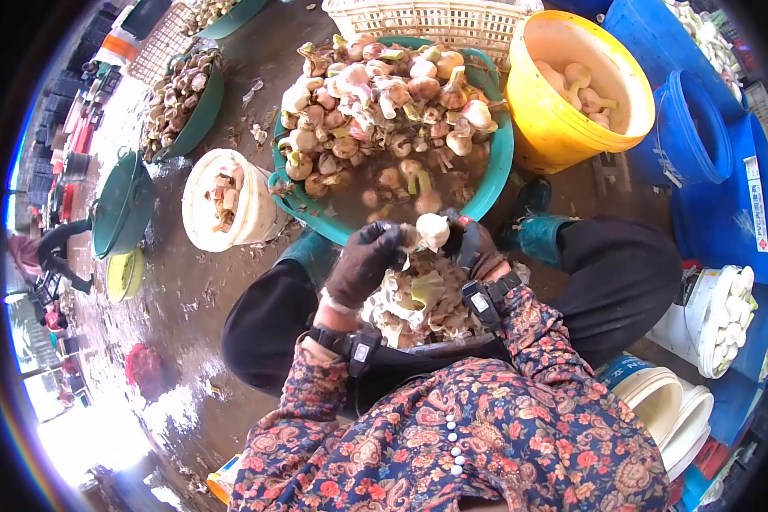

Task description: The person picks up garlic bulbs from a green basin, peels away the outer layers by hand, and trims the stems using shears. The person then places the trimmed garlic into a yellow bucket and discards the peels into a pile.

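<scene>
bulb (433, 229): 1 held, over the lap, just in front of the teal basin's near rim
bulb axis: roughly across the picture; pale rounded end toward the right hand, darker husked end toward the left hand
left hand (363, 260): dark glove, fingers curled tight on the husked end
right hand (474, 247): dark glove, closed against the bulb's pale end; fingertips partly hidden
wrist devices: 2, 1 per wrist
peel pile (418, 303): 1 heap in the lap, right under both hands
teal basin (501, 162): 1, heaped with unpeeled bulbs, too many to count
yellow bucket (563, 132): 1, right of the basin, several pale peeled pieces inside
white bucket (252, 218): 1, left of the basin, holds scraps
blue barrels (700, 136): 2 at far right
green basin (200, 119): 1 at upper left, also full
</scene>
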`<state>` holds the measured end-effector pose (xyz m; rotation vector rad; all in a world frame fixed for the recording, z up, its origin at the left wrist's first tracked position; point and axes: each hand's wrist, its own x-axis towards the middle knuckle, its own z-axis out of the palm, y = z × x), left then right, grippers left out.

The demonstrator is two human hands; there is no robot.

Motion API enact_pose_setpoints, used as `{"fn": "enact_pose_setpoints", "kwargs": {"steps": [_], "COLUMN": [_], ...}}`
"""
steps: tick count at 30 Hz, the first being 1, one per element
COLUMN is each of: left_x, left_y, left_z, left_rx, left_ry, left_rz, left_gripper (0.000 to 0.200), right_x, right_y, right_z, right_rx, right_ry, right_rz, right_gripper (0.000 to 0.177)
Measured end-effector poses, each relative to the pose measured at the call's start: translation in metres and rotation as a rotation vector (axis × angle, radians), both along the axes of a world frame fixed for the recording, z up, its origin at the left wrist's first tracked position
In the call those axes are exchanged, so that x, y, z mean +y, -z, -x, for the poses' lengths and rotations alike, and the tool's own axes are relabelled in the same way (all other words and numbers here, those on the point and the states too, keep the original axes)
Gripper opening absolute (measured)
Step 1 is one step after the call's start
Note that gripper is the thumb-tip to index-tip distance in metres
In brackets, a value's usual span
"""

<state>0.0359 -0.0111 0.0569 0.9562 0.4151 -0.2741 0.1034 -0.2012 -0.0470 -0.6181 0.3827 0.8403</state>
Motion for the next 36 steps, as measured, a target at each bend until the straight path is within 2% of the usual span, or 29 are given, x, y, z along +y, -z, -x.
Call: {"fn": "enact_pose_setpoints", "kwargs": {"steps": [1,2,3,4,6,7,8,9,10,12,13,14,16,17,18,20,21,23,26,27,28,30,32,34,36], "left_x": [0.01,0.015,0.008,0.009,0.029,0.029,0.041,0.05,0.058,0.08,0.085,0.084,0.073,0.067,0.057,0.038,0.029,0.014,-0.003,-0.008,-0.012,-0.017,-0.019,-0.02,-0.017], "left_y": [-0.007,-0.018,-0.042,-0.027,0.026,0.014,0.034,0.049,0.065,0.134,0.154,0.157,0.163,0.171,0.162,0.11,0.088,0.054,0.046,0.039,0.031,0.019,0.011,0.004,0.009], "left_z": [0.004,0.007,0.007,0.012,0.004,-0.01,-0.02,-0.032,-0.043,-0.072,-0.081,-0.088,-0.095,-0.095,-0.094,-0.091,-0.085,-0.068,-0.045,-0.041,-0.037,-0.03,-0.026,-0.023,-0.021], "left_rx": [-0.065,-0.135,0.029,-0.047,-0.259,-0.027,0.009,0.019,0.024,0.065,0.121,0.115,-0.006,-0.091,-0.095,0.078,0.081,-0.001,-0.206,-0.181,-0.183,-0.21,-0.265,-0.327,-0.308], "left_ry": [0.274,0.541,0.735,0.802,0.932,0.877,0.66,0.535,0.41,0.383,0.36,0.361,0.492,0.336,0.351,0.198,0.209,0.296,0.347,0.365,0.362,0.347,0.314,0.347,0.363], "left_rz": [-0.06,-0.122,-0.272,-0.34,-1.1,-1.34,-1.343,-1.429,-1.512,-1.423,-1.332,-1.336,-1.345,-1.384,-1.375,-0.66,-0.656,-0.446,-0.624,-0.646,-0.65,-0.839,-0.879,-1.068,-1.07], "left_gripper": [0.019,0.018,0.016,0.024,0.037,0.041,0.046,0.053,0.06,0.067,0.074,0.074,0.082,0.073,0.073,0.056,0.056,0.043,0.042,0.047,0.047,0.049,0.049,0.047,0.046], "right_x": [-0.002,-0.003,-0.003,-0.002,-0.001,-0.004,-0.018,-0.03,-0.032,-0.039,-0.037,-0.032,-0.012,-0.007,0.001,0.014,0.017,0.023,0.028,0.028,0.026,0.021,0.02,0.021,0.022], "right_y": [0.021,0.018,0.014,0.01,-0.008,-0.068,-0.084,-0.115,-0.154,-0.137,-0.115,-0.09,-0.084,-0.054,-0.045,-0.016,-0.019,-0.034,-0.039,-0.055,-0.057,-0.062,-0.066,-0.07,-0.075], "right_z": [0.0,-0.003,-0.007,-0.01,-0.024,-0.024,-0.045,-0.052,-0.052,-0.058,-0.056,-0.051,-0.035,-0.031,-0.024,-0.015,-0.011,-0.007,-0.002,0.001,0.003,0.002,0.003,0.006,0.007], "right_rx": [0.118,0.118,0.134,0.149,0.133,0.122,-0.103,-0.275,-0.251,-0.266,-0.181,-0.092,-0.166,-0.235,-0.277,-0.555,-0.545,-0.603,-0.559,-0.49,-0.494,-0.573,-0.62,-0.703,-0.797], "right_ry": [0.084,0.078,0.047,0.016,0.195,0.396,0.292,0.227,0.246,0.205,0.179,0.155,-0.023,-0.067,-0.045,0.004,0.009,-0.047,0.081,0.174,0.174,-0.009,-0.026,-0.069,-0.084], "right_rz": [-0.071,-0.069,0.01,0.088,0.0,-0.153,-0.407,-0.494,-0.403,-0.237,-0.14,-0.048,0.29,0.289,0.438,0.721,0.728,0.84,0.753,0.608,0.604,0.748,0.757,0.78,0.769], "right_gripper": [0.039,0.039,0.036,0.033,0.037,0.046,0.061,0.073,0.077,0.081,0.075,0.071,0.054,0.051,0.041,0.036,0.036,0.027,0.02,0.019,0.019,0.019,0.021,0.024,0.024]}}
